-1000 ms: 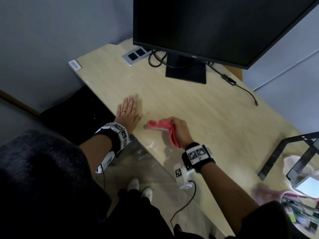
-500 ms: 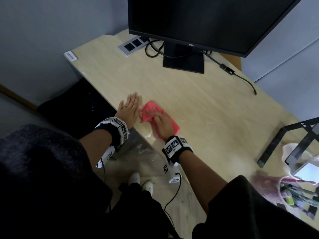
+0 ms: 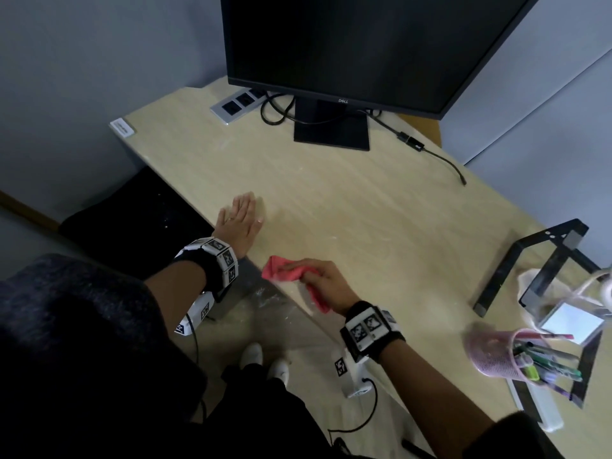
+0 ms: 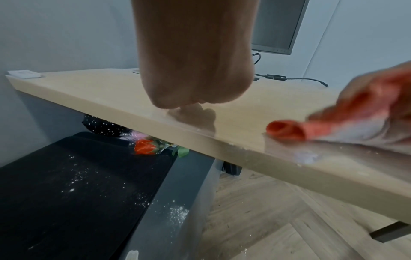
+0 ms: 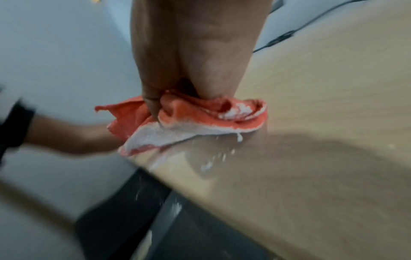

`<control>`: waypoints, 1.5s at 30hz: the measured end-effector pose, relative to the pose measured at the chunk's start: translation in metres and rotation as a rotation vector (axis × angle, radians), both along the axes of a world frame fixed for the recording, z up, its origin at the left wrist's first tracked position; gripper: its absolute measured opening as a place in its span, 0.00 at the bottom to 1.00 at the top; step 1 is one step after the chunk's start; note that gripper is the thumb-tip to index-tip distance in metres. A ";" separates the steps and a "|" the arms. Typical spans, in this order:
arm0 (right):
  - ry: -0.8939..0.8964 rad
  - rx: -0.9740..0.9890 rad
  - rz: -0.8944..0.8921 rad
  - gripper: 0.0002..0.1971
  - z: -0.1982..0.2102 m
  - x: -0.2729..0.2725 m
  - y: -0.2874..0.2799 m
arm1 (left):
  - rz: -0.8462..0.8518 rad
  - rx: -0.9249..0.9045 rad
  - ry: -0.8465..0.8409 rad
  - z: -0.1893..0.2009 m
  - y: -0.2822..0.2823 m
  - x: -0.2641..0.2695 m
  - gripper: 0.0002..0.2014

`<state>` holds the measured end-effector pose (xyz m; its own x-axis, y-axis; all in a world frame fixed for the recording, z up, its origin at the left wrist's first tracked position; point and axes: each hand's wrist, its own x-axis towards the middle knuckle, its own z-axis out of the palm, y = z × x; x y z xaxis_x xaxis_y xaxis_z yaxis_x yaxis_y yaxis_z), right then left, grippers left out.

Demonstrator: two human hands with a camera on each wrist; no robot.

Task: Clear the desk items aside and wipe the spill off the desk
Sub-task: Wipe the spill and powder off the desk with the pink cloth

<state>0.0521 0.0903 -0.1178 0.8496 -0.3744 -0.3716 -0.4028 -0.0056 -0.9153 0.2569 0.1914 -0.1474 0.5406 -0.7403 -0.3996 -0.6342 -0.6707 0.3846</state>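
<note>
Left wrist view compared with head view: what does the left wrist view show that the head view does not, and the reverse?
Only the left wrist view shows what lies under the desk: a red artificial rose and the desk's thick front edge from the side.

Only the head view shows the pink pen cup at the desk's right end, the black stand, and the left hand lying flat from above.

Both show the red cloth gripped by the right hand, the monitor and white powder on the floor.
</note>
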 end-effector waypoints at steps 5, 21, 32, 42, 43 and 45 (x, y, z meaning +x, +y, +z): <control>-0.174 0.074 -0.365 0.15 0.016 -0.019 -0.055 | -0.051 0.053 -0.140 -0.007 -0.003 -0.005 0.29; -0.130 -0.249 -0.040 0.16 -0.045 0.014 0.058 | -0.114 0.069 -0.211 -0.024 -0.002 -0.014 0.29; -0.089 0.046 -0.003 0.15 -0.017 -0.046 0.044 | -0.079 0.050 -0.197 -0.022 -0.004 -0.013 0.29; -0.001 -0.245 -0.633 0.25 -0.041 -0.071 0.017 | -0.171 0.004 -0.306 -0.029 -0.004 -0.044 0.31; 0.015 -0.320 -0.610 0.25 -0.046 -0.067 0.028 | -0.168 0.003 -0.300 -0.030 -0.005 -0.044 0.31; -0.006 -0.382 -0.569 0.25 -0.042 -0.053 0.051 | -0.168 -0.006 -0.299 -0.032 -0.005 -0.043 0.31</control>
<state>-0.0010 0.1415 -0.1602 0.4837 -0.8669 -0.1202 -0.4336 -0.1180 -0.8933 0.2141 0.1868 -0.1792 0.5032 -0.8308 -0.2378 -0.8210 -0.5455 0.1687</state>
